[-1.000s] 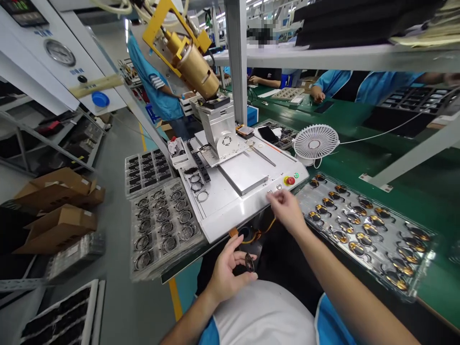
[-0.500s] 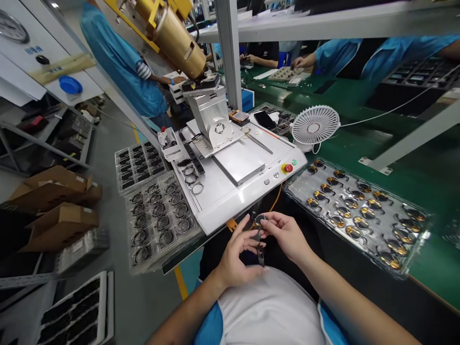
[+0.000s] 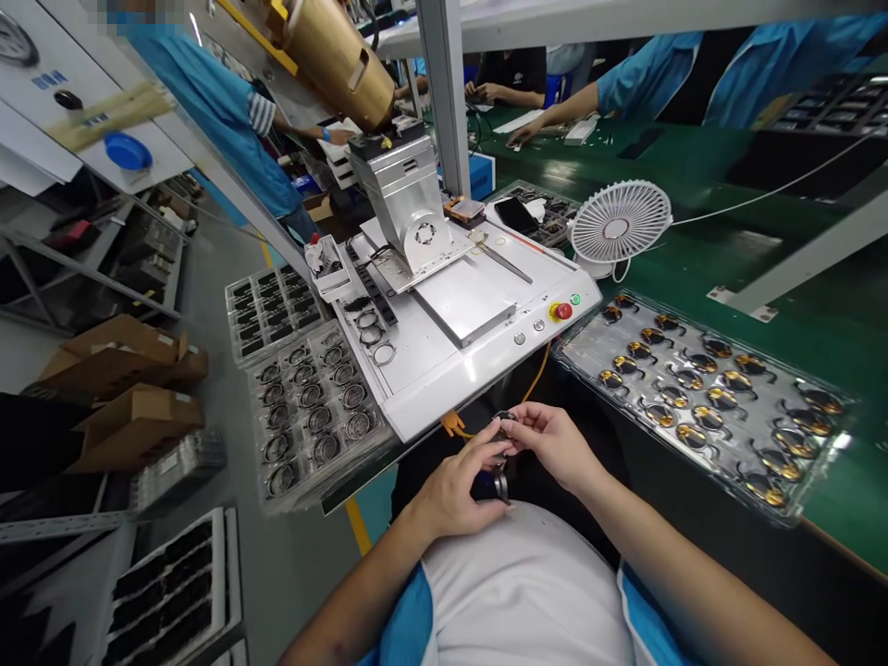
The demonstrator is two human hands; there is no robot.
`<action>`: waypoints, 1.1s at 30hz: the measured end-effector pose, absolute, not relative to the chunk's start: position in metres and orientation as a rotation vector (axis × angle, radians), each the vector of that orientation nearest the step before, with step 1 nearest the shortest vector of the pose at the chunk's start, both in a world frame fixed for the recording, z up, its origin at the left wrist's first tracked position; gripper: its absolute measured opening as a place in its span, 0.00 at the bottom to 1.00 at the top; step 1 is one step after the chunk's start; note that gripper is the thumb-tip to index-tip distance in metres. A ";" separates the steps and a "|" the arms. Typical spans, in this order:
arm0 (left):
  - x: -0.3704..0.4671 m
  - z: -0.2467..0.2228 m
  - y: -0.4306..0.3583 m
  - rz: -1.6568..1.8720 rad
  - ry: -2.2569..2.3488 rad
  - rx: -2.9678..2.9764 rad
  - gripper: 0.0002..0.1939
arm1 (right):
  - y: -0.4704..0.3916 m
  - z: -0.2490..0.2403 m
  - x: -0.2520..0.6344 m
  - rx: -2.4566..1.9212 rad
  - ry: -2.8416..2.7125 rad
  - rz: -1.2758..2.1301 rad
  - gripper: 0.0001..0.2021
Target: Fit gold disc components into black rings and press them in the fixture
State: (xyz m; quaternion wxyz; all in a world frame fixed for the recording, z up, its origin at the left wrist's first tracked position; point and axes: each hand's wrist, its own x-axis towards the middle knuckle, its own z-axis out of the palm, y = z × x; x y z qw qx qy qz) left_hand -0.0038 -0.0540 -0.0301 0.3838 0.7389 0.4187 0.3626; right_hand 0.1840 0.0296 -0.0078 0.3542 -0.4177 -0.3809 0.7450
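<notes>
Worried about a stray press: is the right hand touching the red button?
Apart. The head view shows a plain gap, with an orange cable visible in it, between the right hand and the red button.

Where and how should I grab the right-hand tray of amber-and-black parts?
Probably the two long rims of the tray, midway along, coming from above on opposite sides. It lies flat, rows of parts fill its middle, and its left end sits close to the white machine.
</notes>
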 end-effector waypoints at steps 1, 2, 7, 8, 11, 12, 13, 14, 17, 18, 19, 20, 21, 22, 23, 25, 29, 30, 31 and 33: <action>-0.004 -0.031 -0.054 1.019 1.033 1.785 0.44 | 0.029 -0.007 0.183 -1.091 -0.949 1.941 0.23; -0.003 -0.033 -0.053 1.125 1.002 1.666 0.42 | 0.028 -0.005 0.183 -1.095 -0.925 1.965 0.24; -0.003 -0.042 -0.049 1.471 0.904 1.120 0.27 | 0.020 0.005 0.182 -1.109 -0.964 2.107 0.23; -0.003 -0.043 -0.048 1.499 0.895 1.067 0.28 | 0.018 0.008 0.179 -1.101 -0.957 2.142 0.23; -0.001 -0.048 -0.047 1.521 0.877 0.985 0.30 | 0.007 0.017 0.169 -1.056 -0.898 2.178 0.22; -0.001 -0.049 -0.048 1.514 0.876 0.973 0.31 | 0.004 0.019 0.166 -1.052 -0.893 2.153 0.22; -0.001 -0.050 -0.049 1.508 0.878 0.968 0.32 | 0.002 0.022 0.162 -1.057 -0.898 2.116 0.21; -0.001 -0.050 -0.050 1.508 0.881 0.969 0.32 | 0.000 0.023 0.160 -1.067 -0.913 2.070 0.20; -0.001 -0.049 -0.052 1.532 0.874 1.013 0.33 | -0.004 0.027 0.155 -1.094 -0.992 1.944 0.18; -0.001 -0.048 -0.052 1.544 0.859 1.033 0.32 | -0.005 0.027 0.154 -1.095 -1.020 1.916 0.17; -0.001 -0.047 -0.053 1.557 0.842 1.049 0.32 | -0.006 0.028 0.154 -1.094 -1.049 1.892 0.16; -0.001 -0.045 -0.052 1.567 0.821 1.062 0.31 | -0.006 0.028 0.154 -1.094 -1.076 1.874 0.16; 0.000 -0.043 -0.052 1.576 0.800 1.071 0.31 | -0.007 0.029 0.153 -1.095 -1.098 1.861 0.15; 0.000 -0.041 -0.052 1.581 0.780 1.079 0.30 | -0.008 0.030 0.153 -1.097 -1.115 1.855 0.15; 0.000 -0.040 -0.052 1.581 0.767 1.087 0.30 | -0.008 0.031 0.153 -1.099 -1.127 1.852 0.15; 0.001 -0.037 -0.052 1.576 0.762 1.101 0.30 | -0.009 0.032 0.153 -1.100 -1.138 1.860 0.15; 0.000 -0.038 -0.051 1.569 0.807 1.101 0.31 | -0.007 0.036 0.153 -1.098 -1.133 1.882 0.14; 0.000 -0.038 -0.051 1.566 0.820 1.100 0.31 | -0.007 0.036 0.153 -1.102 -1.137 1.879 0.14; -0.001 -0.039 -0.052 1.559 0.836 1.097 0.31 | -0.006 0.037 0.153 -1.105 -1.141 1.874 0.14; -0.002 -0.041 -0.052 1.542 0.877 1.082 0.30 | -0.005 0.037 0.154 -1.103 -1.143 1.872 0.15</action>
